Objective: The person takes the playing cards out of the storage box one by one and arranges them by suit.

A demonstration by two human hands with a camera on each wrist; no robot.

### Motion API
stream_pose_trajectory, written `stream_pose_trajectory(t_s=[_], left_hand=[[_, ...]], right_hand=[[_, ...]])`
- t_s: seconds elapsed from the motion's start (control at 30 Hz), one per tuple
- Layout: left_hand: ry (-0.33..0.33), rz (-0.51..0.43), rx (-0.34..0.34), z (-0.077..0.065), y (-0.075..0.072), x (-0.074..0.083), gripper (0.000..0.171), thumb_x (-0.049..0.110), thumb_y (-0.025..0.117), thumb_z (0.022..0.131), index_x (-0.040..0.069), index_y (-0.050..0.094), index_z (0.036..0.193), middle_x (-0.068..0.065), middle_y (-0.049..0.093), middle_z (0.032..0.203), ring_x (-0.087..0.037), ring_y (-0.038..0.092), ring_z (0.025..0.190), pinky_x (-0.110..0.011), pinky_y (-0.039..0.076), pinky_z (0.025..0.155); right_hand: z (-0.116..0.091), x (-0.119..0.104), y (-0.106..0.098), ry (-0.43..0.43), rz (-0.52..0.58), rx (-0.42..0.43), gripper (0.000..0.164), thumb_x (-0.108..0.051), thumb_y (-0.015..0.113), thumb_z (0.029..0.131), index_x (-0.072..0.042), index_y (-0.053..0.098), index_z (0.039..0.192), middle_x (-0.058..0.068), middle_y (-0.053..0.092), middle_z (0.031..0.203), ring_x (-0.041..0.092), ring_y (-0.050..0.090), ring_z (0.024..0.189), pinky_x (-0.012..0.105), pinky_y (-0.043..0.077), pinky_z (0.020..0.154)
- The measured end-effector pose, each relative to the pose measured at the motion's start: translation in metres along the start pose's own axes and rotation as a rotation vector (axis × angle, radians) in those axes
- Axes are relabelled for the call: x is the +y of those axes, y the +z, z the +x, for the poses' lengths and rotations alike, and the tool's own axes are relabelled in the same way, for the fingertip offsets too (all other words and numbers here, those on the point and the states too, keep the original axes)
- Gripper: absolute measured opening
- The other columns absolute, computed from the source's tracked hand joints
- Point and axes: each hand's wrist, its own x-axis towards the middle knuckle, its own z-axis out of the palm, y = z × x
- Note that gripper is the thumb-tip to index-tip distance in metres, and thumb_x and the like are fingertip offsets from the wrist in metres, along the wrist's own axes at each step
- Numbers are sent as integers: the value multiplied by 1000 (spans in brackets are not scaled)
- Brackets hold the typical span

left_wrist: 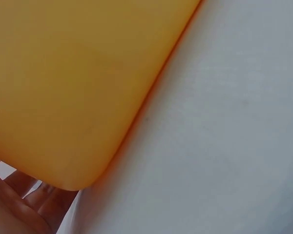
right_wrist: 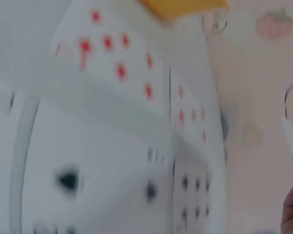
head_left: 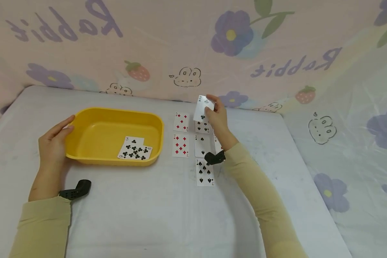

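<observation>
My left hand (head_left: 53, 147) grips the left end of a yellow plastic basin (head_left: 116, 110), thumb at the rim and fingers along the outside. Inside the basin a three of clubs (head_left: 131, 141) lies partly under another clubs card (head_left: 136, 154). Between thumb and fingers, my right hand (head_left: 218, 118) pinches a two of clubs (head_left: 199, 110), raised over the far end of the card rows. Below it, a spades card (head_left: 202, 128) is partly covered. A two of spades (head_left: 200, 146) and a seven of spades (head_left: 204, 173) lie face up nearer me.
Left of the spades lie a five of diamonds (head_left: 181, 122) and a seven of diamonds (head_left: 181, 146). My right wrist mostly hides another card (head_left: 217, 144). The white-covered table (head_left: 142, 215) ends at a patterned curtain (head_left: 161, 43) at the back and right.
</observation>
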Motion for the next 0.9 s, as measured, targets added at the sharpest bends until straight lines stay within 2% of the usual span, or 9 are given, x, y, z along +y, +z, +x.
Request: stream_pose_trajectory(t_s=[0.03,0.23,0.43,0.5,0.57,0.7,0.77,0.9], left_hand=[[2,-4,-1,0,0,0,37,30,63,93,25,62,129,19,55,136,2,33,136,-6,24,108],[3,3,7,1,-1,0,37,30,64,92,25,63,128,20,56,134,2,34,135,-5,24,108],[10,-10,2,0,-1,0,35,29,64,92,25,63,128,22,58,130,3,33,135,-5,24,108],[17,-18,1,0,-1,0,35,27,63,93,24,63,127,23,59,128,3,34,135,-5,24,108],[23,-16,3,0,-1,0,34,27,63,93,24,64,127,24,60,125,3,34,135,-5,24,107],[33,-41,0,0,-1,0,33,24,63,93,22,65,125,24,62,121,2,35,134,-5,25,107],[39,-59,-6,0,-1,0,32,22,63,93,22,65,125,24,63,120,2,35,135,-5,25,107],[43,-45,-18,-1,-1,-1,33,22,63,93,22,65,126,25,63,119,2,33,136,-5,23,108]], right_hand=[[2,3,-8,8,-21,11,47,4,49,92,-13,51,136,14,61,116,10,50,81,17,40,62],[14,23,-51,75,-150,65,47,1,46,93,-13,50,137,16,55,136,15,53,98,18,43,70],[21,41,-86,93,-313,40,45,-3,46,95,-13,49,139,10,44,146,20,49,107,21,39,70],[23,45,-94,102,-353,25,46,-4,47,95,-13,49,139,10,43,147,22,48,113,25,42,77],[24,48,-100,110,-385,17,46,-4,47,94,-12,49,139,11,43,148,23,44,126,30,43,92],[26,53,-109,127,-425,4,45,-3,48,93,-9,49,138,12,37,152,28,31,140,43,32,112],[27,56,-111,137,-456,-5,45,-3,49,93,-9,49,138,14,37,151,31,31,140,46,30,113],[27,65,-114,201,-529,-34,47,-4,49,94,-11,48,140,17,36,151,35,37,134,49,35,108]])
